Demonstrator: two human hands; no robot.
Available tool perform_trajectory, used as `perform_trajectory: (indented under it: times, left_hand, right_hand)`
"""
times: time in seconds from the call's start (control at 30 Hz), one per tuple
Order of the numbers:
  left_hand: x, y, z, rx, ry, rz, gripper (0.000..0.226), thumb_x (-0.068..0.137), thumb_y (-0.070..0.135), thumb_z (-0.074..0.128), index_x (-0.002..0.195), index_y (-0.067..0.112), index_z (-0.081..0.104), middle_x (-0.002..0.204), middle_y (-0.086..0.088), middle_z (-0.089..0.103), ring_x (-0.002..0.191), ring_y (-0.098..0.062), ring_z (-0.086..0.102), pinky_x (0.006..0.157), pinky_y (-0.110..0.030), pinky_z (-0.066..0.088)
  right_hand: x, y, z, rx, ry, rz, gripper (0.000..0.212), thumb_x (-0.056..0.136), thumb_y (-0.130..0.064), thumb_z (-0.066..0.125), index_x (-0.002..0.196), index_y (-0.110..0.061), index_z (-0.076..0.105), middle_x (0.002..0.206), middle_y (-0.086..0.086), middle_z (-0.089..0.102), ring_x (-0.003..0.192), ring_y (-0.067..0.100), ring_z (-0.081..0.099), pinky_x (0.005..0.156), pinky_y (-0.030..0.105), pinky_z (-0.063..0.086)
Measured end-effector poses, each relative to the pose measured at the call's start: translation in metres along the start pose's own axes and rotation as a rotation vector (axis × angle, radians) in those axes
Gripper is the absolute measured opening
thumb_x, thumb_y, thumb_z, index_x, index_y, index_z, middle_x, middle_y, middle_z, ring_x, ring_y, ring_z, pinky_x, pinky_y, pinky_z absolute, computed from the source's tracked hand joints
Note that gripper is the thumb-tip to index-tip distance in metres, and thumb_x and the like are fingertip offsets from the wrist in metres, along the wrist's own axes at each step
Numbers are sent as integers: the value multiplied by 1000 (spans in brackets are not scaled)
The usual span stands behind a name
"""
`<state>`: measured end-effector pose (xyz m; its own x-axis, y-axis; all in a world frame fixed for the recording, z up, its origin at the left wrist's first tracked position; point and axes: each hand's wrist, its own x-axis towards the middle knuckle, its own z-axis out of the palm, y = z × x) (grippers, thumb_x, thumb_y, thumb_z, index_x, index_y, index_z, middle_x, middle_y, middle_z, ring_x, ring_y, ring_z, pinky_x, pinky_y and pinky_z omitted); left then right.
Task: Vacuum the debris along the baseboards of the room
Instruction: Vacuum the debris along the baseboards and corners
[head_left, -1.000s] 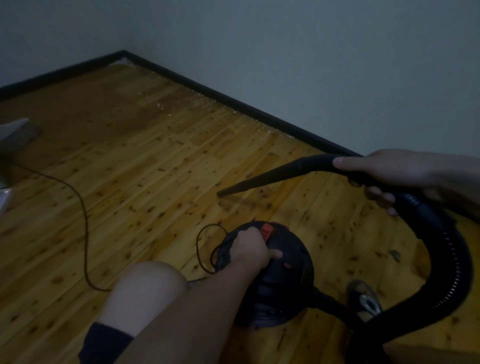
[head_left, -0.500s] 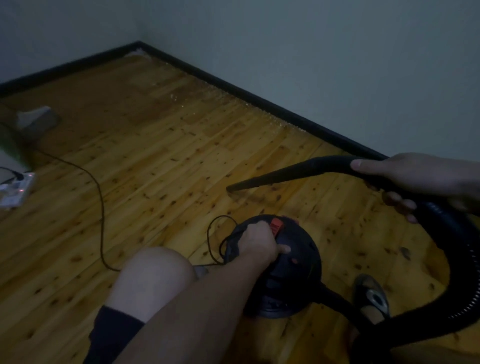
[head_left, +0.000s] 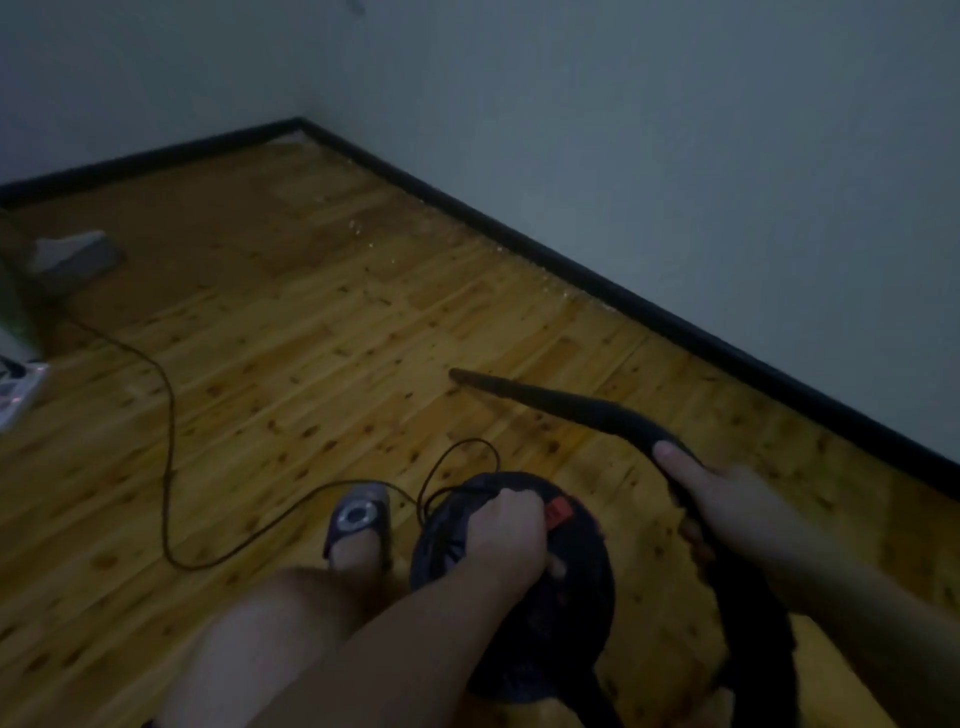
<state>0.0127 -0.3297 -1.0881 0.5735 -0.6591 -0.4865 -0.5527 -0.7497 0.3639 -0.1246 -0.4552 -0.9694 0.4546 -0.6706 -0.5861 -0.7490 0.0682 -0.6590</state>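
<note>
A round black vacuum cleaner (head_left: 566, 613) with a red switch (head_left: 560, 512) sits on the wooden floor in front of me. My left hand (head_left: 506, 538) grips the handle on its top. My right hand (head_left: 727, 506) grips the black hose just behind the tapered crevice nozzle (head_left: 540, 400), with the thumb lying along it. The nozzle tip points left and hovers low over the floor, well short of the black baseboard (head_left: 597, 283). Pale crumbs of debris (head_left: 563, 295) lie along the baseboard and also further left on the floor.
The vacuum's black cord (head_left: 169, 415) loops over the floor towards a white power strip (head_left: 21, 387) at the left edge. A grey object (head_left: 72, 254) lies further back on the left. My foot in a sandal (head_left: 358, 522) and my knee (head_left: 270, 623) are beside the vacuum.
The view has swung right and tilted up. My right hand with the hose has come down and nearer, and the nozzle now points further left. The left hand stays on the vacuum's handle.
</note>
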Motion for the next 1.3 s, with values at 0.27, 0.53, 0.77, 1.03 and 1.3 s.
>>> perform_trajectory:
  times: [0.27, 0.53, 0.77, 1.03, 1.3]
  left_hand:
    - [47, -14, -39, 72, 32, 29, 51, 70, 40, 92, 105, 16, 65, 113, -8, 71, 110, -28, 67, 75, -34, 44]
    - [102, -22, -66, 107, 43, 60, 48, 69, 44, 92, 88, 19, 55, 107, -7, 71, 105, -29, 67, 70, -32, 42]
    - [155, -14, -93, 65, 20, 88, 54, 68, 43, 93, 78, 19, 46, 98, -5, 68, 97, -27, 66, 66, -34, 42]
    - [215, -1, -121, 91, -14, 131, 51, 70, 46, 92, 80, 21, 48, 85, 1, 59, 85, -23, 59, 63, -36, 42]
    - [256, -16, -144, 100, 9, 146, 53, 67, 52, 91, 77, 23, 49, 82, 3, 58, 80, -22, 58, 60, -35, 37]
  right_hand:
    - [56, -5, 24, 265, 58, 3, 47, 99, -54, 58, 82, -11, 59, 54, 3, 50, 42, 17, 48, 44, 27, 44]
    - [121, -32, 31, 471, 167, 30, 46, 100, -54, 58, 87, -9, 58, 58, 6, 51, 48, 20, 50, 47, 30, 45]
    - [153, -55, 30, 537, 192, 42, 43, 102, -51, 55, 86, -10, 56, 54, 5, 46, 47, 21, 44, 48, 33, 41]
    - [172, -58, 5, 615, 249, 138, 47, 102, -52, 53, 84, -9, 56, 52, 5, 46, 45, 21, 43, 50, 34, 41]
    - [178, -66, -5, 733, 310, 196, 47, 103, -50, 53, 80, -9, 55, 52, 6, 46, 49, 23, 42, 53, 36, 39]
